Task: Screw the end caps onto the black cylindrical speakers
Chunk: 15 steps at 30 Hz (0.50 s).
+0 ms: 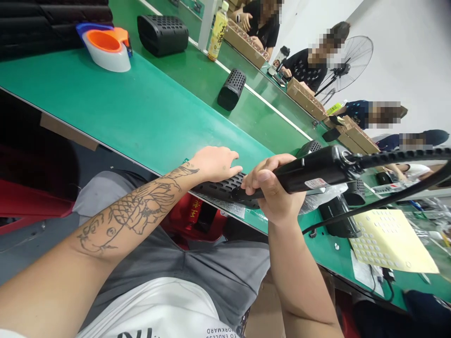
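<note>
A black perforated housing (223,188) lies at the near edge of the green table. My left hand (216,163) steadies its far side, thumb and forefinger spread a little and the other fingers partly hidden. In my right hand (276,185) is a black electric screwdriver (313,170), gripped near its front end and held almost level. Its tip points at the housing, but my fingers hide the exact contact. A thick coiled cord (401,157) runs from its rear end off to the right.
A tape dispenser (118,60) and a black perforated case (164,35) stand far left on the green table (141,112). Another perforated case (231,89) and a drink bottle (218,33) sit farther back. To the right lies a yellow sticker sheet (394,239). Several people work across the table.
</note>
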Each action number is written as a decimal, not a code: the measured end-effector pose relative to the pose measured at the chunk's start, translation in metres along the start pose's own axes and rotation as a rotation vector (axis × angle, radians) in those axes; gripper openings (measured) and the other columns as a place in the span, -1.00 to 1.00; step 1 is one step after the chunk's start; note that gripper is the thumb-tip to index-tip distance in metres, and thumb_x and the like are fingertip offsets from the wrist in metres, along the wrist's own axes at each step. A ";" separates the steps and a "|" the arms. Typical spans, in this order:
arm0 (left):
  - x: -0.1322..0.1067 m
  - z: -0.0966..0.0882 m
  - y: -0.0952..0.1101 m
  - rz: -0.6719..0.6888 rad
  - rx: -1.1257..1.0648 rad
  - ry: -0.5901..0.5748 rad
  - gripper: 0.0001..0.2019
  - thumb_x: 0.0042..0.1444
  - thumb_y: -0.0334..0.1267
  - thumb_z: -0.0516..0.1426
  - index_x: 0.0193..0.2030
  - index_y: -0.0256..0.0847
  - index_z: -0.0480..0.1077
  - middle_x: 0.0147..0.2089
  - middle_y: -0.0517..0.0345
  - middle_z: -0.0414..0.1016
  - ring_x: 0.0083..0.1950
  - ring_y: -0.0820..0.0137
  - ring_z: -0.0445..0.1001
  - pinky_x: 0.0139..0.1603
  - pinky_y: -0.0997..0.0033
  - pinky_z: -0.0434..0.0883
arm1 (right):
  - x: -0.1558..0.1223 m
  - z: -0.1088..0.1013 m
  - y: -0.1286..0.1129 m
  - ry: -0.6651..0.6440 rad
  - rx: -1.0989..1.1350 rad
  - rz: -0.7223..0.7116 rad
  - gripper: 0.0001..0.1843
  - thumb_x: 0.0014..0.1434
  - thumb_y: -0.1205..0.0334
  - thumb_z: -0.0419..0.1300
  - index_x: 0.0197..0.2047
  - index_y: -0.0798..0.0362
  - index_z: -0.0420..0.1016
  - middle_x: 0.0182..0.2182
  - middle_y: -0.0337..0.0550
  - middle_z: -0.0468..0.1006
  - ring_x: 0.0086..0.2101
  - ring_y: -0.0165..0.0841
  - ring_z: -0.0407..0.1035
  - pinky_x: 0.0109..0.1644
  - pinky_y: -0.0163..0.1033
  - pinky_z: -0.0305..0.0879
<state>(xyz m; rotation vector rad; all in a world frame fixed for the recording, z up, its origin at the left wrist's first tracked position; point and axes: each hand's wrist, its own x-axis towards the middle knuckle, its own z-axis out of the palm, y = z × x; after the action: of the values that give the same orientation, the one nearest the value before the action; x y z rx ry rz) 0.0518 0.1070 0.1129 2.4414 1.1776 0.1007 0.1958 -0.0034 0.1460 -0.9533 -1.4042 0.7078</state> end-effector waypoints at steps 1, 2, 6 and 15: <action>0.000 0.000 0.000 0.002 0.008 0.000 -0.35 0.69 0.20 0.05 0.70 0.02 0.54 0.59 -0.02 0.72 0.47 -0.09 0.75 0.35 0.05 0.65 | 0.000 0.000 0.000 0.006 -0.011 0.003 -0.47 0.32 -0.16 0.70 -0.28 -0.12 0.50 -0.55 -0.43 0.55 -0.61 -0.39 0.43 -0.39 -0.15 0.60; 0.000 0.000 0.000 0.004 0.017 -0.001 -0.35 0.69 0.21 0.04 0.70 0.02 0.54 0.59 -0.02 0.72 0.48 -0.08 0.75 0.35 0.05 0.65 | 0.000 0.000 0.000 0.013 -0.023 0.006 -0.48 0.32 -0.15 0.70 -0.28 -0.12 0.50 -0.55 -0.43 0.55 -0.60 -0.38 0.44 -0.38 -0.15 0.60; 0.002 0.003 -0.001 -0.001 0.026 0.020 -0.33 0.70 0.22 0.04 0.72 0.01 0.53 0.62 -0.02 0.71 0.50 -0.08 0.74 0.39 0.04 0.64 | 0.000 -0.003 -0.011 0.053 -0.031 0.006 -0.58 0.37 -0.07 0.69 -0.21 -0.10 0.58 -0.51 -0.41 0.58 -0.56 -0.35 0.50 -0.36 -0.13 0.63; 0.004 0.010 -0.001 -0.032 0.037 0.038 -0.34 0.71 0.25 0.01 0.65 0.00 0.59 0.62 -0.06 0.70 0.48 -0.11 0.75 0.40 -0.01 0.62 | 0.034 -0.120 -0.014 0.756 -0.562 -0.184 -0.69 0.37 0.11 0.62 -0.26 -0.07 0.59 -0.51 -0.35 0.57 -0.55 -0.32 0.53 -0.38 -0.15 0.51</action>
<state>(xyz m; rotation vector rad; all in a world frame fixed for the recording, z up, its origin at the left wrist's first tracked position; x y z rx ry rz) 0.0559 0.1071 0.1033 2.4613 1.2448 0.1169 0.3150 0.0040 0.1835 -1.3210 -0.9846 -0.2168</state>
